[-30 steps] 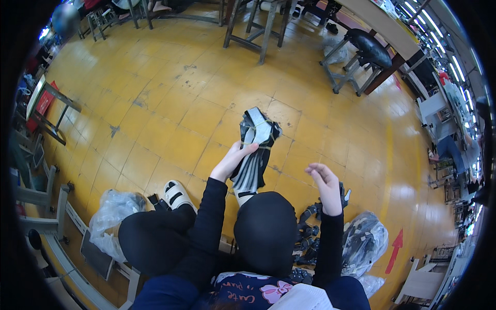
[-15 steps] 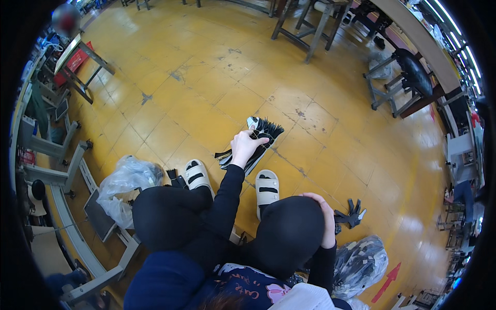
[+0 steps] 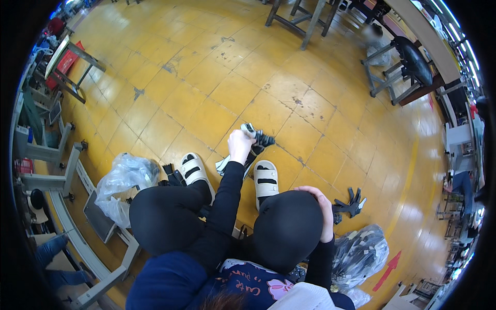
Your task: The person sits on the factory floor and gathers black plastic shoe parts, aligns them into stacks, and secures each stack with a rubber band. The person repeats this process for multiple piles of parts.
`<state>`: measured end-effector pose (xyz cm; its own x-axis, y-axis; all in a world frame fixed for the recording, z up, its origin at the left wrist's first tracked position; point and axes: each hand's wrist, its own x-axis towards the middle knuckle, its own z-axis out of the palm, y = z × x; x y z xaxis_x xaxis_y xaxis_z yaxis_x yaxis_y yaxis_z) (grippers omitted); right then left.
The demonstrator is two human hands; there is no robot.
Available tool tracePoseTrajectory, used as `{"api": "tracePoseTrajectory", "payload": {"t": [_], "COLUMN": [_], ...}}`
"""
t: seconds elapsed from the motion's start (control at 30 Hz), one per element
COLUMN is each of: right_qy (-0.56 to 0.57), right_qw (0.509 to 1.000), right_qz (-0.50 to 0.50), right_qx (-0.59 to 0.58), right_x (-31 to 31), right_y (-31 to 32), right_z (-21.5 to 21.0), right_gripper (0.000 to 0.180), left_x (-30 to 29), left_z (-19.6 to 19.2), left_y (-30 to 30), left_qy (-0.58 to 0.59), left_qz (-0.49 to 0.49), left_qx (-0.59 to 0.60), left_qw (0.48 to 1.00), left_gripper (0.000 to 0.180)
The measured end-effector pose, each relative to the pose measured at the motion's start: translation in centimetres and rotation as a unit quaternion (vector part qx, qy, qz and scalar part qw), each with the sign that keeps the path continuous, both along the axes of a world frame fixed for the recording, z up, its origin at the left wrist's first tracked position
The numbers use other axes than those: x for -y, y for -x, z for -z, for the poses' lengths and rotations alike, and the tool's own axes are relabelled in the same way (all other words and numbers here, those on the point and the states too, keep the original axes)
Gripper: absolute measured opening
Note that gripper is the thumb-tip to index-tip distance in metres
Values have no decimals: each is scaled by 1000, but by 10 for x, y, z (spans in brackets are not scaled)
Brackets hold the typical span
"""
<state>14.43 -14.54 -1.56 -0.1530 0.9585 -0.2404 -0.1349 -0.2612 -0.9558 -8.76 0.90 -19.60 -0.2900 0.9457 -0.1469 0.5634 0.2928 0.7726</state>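
Observation:
My left hand [image 3: 240, 146] reaches down between my feet, its fingers closed round a bundle of black and white strips [image 3: 262, 139]. The bundle's short dark end sticks out to the right of my fingers, and pale strip ends hang below the hand toward the floor. Whether it still touches the floor is hard to tell. My right hand [image 3: 321, 207] lies on my right knee with the fingers flat and nothing in them. On the floor right of that knee is a small pile of black strips [image 3: 353, 203] with a pale tip.
A clear plastic bag packed with dark pieces [image 3: 360, 256] stands right of me. Left of my sandals [image 3: 193, 169] are another plastic bag [image 3: 126, 175], more black strips [image 3: 172, 175] and a metal frame [image 3: 101, 266]. Farther off stand stools [image 3: 403, 62] on yellow tiles.
The bundle's fanned-out dark end is now gathered narrower and turned, with its pale parts more in view. My left hand has turned and shifted slightly left. My right hand stays on the knee.

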Motion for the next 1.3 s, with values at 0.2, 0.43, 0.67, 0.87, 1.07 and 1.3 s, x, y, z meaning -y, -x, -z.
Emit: {"api": "tracePoseTrajectory", "payload": {"t": [0.2,0.43,0.67,0.87,1.07,1.3], "right_qy": [14,23,-119,-198,-159,-44], "right_qw": [999,979,940,944,939,945], "right_qz": [-2,-196,-313,-263,-303,-321], "right_qx": [-32,51,59,5,37,-45], "right_x": [-3,-33,-54,-45,-63,-64], "right_y": [-6,-17,0,25,0,31], "right_z": [15,3,-17,-5,20,-8], "right_gripper": [59,45,64,63,71,70], "left_x": [-14,112,170,198,321,330], "left_z": [-78,-236,-261,-61,158,187], "left_y": [-22,-55,48,271,388,439], "left_qy": [-179,-289,-493,-98,86,115], "left_qz": [-23,171,270,-156,-562,-403], "left_qx": [99,247,187,-191,106,-170], "left_qw": [979,909,806,964,816,892], "left_gripper": [23,14,15,21,31,45]}}
